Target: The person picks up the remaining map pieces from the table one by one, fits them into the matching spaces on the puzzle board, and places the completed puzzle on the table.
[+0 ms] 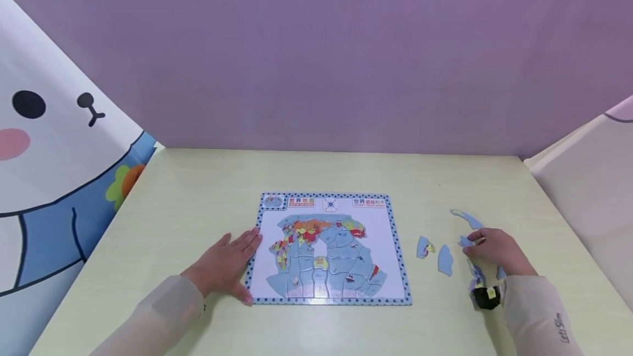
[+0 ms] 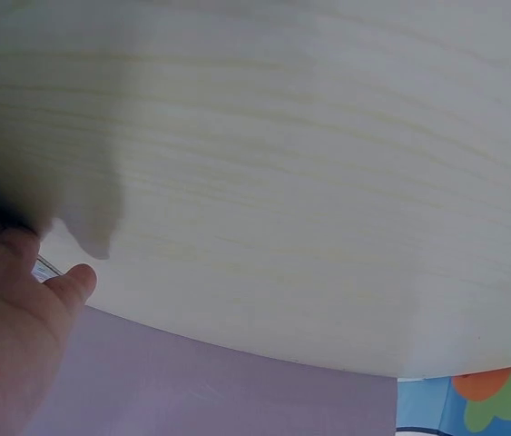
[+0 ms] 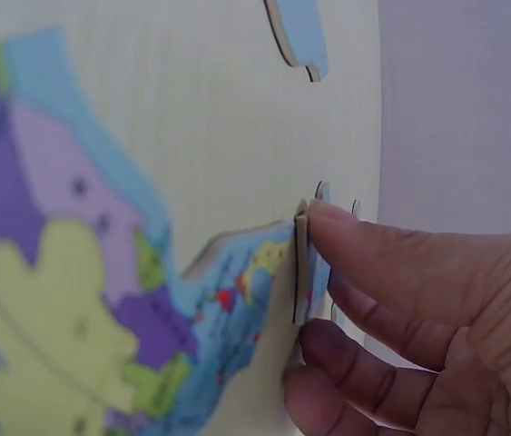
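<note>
A world map jigsaw board (image 1: 395, 284) with a dotted blue border lies on the table, many map pieces set in it and a white gap in the map's middle. Flat along its left edge rests my left hand (image 1: 225, 262), fingers extended and thumb near the lower corner; the left wrist view shows only part of this hand (image 2: 10, 313). To the board's right, my right hand (image 1: 501, 249) pinches a small blue puzzle piece (image 3: 301, 272) between thumb and fingers, tilted on edge. Beside it lies a colourful map piece (image 3: 83, 173), large in the right wrist view.
Between board and right hand lie a plain blue piece (image 1: 445, 260) and a blue piece with yellow (image 1: 424, 247). A curved blue piece (image 1: 467, 218) lies beyond the hand. At the right wrist is a small black box (image 1: 487, 298). A purple curtain (image 1: 336, 70) stands behind the table.
</note>
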`<state>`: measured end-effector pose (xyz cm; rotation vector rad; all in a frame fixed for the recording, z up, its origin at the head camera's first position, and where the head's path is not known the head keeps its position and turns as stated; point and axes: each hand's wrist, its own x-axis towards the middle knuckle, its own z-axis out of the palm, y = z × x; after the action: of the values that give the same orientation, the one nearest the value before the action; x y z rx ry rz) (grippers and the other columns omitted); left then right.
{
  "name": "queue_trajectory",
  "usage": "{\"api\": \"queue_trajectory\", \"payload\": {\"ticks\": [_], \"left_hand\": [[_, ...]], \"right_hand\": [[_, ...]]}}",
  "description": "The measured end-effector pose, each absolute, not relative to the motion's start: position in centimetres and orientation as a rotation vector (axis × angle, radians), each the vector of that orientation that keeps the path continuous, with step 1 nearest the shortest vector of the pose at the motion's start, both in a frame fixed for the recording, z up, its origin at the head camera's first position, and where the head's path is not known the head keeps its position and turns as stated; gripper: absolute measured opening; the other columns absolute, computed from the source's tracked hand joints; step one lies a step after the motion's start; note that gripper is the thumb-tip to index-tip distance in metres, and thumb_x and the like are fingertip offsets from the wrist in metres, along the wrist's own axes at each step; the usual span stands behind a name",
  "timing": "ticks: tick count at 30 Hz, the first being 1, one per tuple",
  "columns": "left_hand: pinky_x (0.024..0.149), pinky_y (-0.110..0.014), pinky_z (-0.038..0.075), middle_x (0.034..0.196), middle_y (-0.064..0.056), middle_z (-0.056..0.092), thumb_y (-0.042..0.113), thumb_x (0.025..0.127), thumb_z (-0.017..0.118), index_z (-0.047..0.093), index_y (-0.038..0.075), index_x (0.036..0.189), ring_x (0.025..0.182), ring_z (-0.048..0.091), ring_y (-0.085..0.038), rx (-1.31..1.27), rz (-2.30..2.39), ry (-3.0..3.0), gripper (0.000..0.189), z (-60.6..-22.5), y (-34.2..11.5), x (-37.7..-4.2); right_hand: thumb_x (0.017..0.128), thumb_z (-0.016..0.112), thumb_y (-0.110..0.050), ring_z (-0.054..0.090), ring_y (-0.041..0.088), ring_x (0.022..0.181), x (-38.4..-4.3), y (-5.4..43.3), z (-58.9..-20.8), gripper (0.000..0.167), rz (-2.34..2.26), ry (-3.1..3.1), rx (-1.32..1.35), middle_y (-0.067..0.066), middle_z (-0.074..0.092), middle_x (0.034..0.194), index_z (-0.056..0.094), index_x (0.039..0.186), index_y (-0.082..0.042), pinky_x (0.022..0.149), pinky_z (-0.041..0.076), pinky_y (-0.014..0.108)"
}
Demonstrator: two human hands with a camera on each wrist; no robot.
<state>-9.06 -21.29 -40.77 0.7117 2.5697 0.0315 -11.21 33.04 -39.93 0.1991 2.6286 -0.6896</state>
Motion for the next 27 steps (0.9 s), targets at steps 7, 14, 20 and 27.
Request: {"api": "queue_trajectory", "payload": {"ticks": [7, 14, 20, 27], "left_hand": [[0.111, -0.06, 0.017, 0.156, -0.016, 0.023, 0.066, 0.061, 0.077, 0.028, -0.002, 0.148, 0.143, 0.02, -0.033, 0.709, 0.033, 2.568, 0.121, -40.73, -21.28, -9.02], [0.111, -0.06, 0.018, 0.156, -0.018, 0.022, 0.067, 0.06, 0.076, 0.027, -0.003, 0.148, 0.143, 0.02, -0.034, 0.72, 0.047, 2.574, 0.123, -40.68, -21.29, -8.92], [0.11, -0.06, 0.018, 0.155, -0.019, 0.023, 0.066, 0.061, 0.076, 0.028, -0.004, 0.147, 0.143, 0.021, -0.034, 0.726, 0.056, 2.577, 0.121, -40.43, -21.25, -8.86], [0.11, -0.061, 0.018, 0.155, -0.019, 0.024, 0.063, 0.061, 0.078, 0.029, -0.005, 0.147, 0.143, 0.021, -0.035, 0.72, 0.085, 2.575, 0.12, -40.26, -21.3, -8.82]], "right_hand": [[0.08, 0.075, -0.017, 0.058, 0.036, 0.085, -11.02, 32.91, -39.78, 0.041, -0.723, 2.635, 0.222, 0.028, 0.061, 0.095, 0.056, 0.102, 0.012, 0.075, 0.047, 0.049], [0.082, 0.072, -0.01, 0.061, 0.029, 0.078, -10.78, 33.09, -39.85, 0.034, -0.762, 2.65, 0.235, 0.024, 0.063, 0.091, 0.058, 0.102, 0.012, 0.07, 0.049, 0.045], [0.085, 0.067, -0.004, 0.06, 0.019, 0.068, -10.63, 32.82, -39.55, 0.028, -0.847, 2.678, 0.264, 0.015, 0.064, 0.084, 0.058, 0.104, 0.014, 0.061, 0.051, 0.034], [0.087, 0.065, -0.006, 0.061, 0.017, 0.067, -10.3, 32.34, -39.27, 0.029, -0.896, 2.687, 0.261, 0.009, 0.065, 0.082, 0.058, 0.107, 0.014, 0.063, 0.05, 0.033]]}}
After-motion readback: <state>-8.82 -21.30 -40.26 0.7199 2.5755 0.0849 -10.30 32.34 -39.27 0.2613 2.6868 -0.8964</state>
